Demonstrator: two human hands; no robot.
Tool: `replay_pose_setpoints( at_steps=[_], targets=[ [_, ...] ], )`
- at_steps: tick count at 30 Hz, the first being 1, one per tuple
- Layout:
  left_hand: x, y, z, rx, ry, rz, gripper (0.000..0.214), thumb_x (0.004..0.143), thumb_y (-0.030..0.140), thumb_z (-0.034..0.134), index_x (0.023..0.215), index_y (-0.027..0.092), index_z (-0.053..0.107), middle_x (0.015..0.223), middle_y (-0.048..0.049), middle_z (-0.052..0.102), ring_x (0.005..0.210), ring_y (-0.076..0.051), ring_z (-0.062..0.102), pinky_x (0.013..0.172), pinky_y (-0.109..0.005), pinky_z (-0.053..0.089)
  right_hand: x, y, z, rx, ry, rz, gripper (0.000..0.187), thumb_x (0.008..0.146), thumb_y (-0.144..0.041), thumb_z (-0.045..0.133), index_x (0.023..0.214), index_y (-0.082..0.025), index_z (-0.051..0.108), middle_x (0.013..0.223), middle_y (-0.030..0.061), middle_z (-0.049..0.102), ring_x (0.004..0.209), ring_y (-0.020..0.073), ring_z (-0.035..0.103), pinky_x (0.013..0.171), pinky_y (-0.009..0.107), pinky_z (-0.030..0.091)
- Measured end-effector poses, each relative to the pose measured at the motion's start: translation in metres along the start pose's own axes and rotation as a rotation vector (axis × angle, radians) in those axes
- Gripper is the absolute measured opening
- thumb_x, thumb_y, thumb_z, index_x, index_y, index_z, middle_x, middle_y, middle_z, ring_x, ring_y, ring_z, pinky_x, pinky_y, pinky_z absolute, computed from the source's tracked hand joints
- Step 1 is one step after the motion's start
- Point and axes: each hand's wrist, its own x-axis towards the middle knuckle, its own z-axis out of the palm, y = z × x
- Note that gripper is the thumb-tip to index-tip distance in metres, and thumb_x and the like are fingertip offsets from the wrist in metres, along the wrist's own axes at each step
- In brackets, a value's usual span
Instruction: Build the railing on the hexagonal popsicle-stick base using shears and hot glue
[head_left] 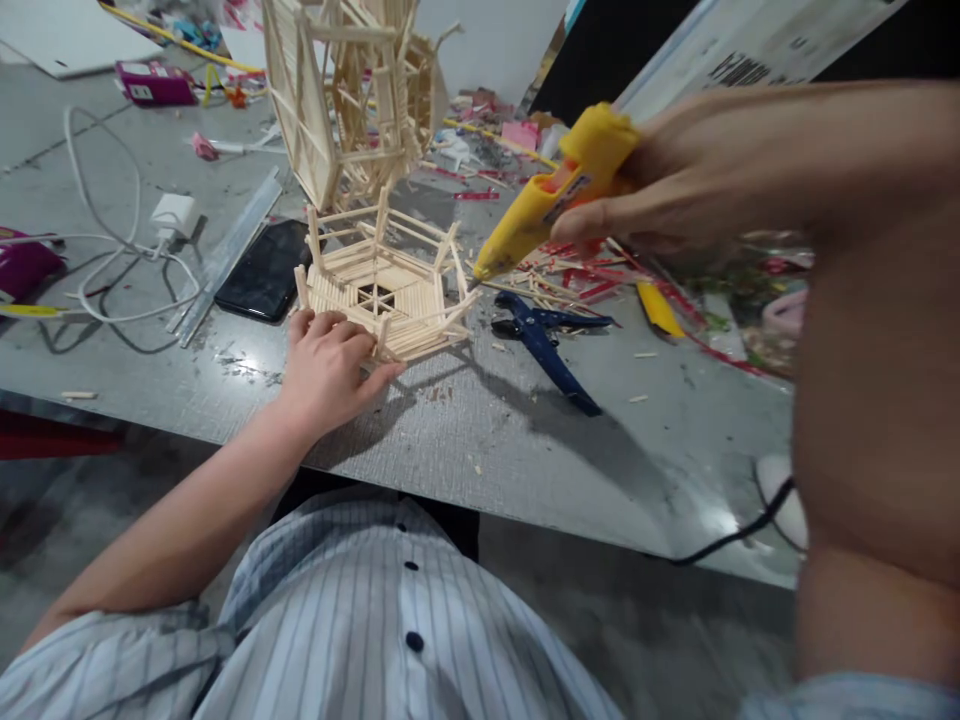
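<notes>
My right hand [645, 190] grips a yellow hot glue gun [532, 215], its nozzle pointing down and left. The nozzle tip is at the right edge of a hexagonal wooden stick frame [405, 290]; whether it touches I cannot tell. This frame has a woven-looking floor of thin sticks, short posts and a rail at the back. With fingers curled over its near left edge, my left hand [330, 365] holds the frame on the table. Just right of the frame lie dark blue cutting pliers [544, 345].
Behind stands a taller wooden stick structure [330, 100]. A black phone [266, 270], a clear ruler [225, 255] and a white charger [176, 215] with cable lie left. Loose sticks and red strips [592, 280] are scattered right. The grey table's [420, 455] front edge is close to my body.
</notes>
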Motion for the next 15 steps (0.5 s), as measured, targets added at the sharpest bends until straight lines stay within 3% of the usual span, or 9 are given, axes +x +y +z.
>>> replay_pose_setpoints(
  at_steps=[3,8,15],
  targets=[
    [0.000,0.000,0.000,0.039,-0.036,-0.007,0.039,0.083,0.059,0.060,0.077,0.022,0.068,0.089,-0.0086,0.073,0.100,-0.032,0.058,0.098,-0.055,0.034,-0.001,-0.026,-0.008,-0.119,-0.061,0.119,0.041,0.079,-0.033,0.073,0.047,-0.017,0.051,0.031,-0.0114,0.029,0.027,-0.0013,0.027,0.029,0.015,0.022],
    [0.001,0.003,-0.003,0.110,-0.110,-0.020,0.037,0.086,0.055,0.059,0.084,0.019,0.070,0.097,-0.0098,0.074,0.106,-0.032,0.059,0.103,-0.053,0.033,-0.008,-0.034,-0.006,-0.152,-0.091,0.068,0.030,0.086,-0.032,0.068,0.061,-0.018,0.059,0.036,-0.0126,0.033,0.033,0.0003,0.028,0.036,0.018,0.024],
    [0.001,0.002,-0.003,0.138,-0.110,-0.028,0.040,0.086,0.057,0.059,0.084,0.019,0.070,0.097,-0.0098,0.074,0.106,-0.032,0.061,0.103,-0.054,0.034,-0.010,-0.045,-0.007,-0.323,-0.111,0.094,0.057,0.090,-0.041,0.063,0.045,-0.018,0.036,0.040,-0.0074,0.021,0.037,0.0034,0.022,0.043,0.024,0.022]
  ],
)
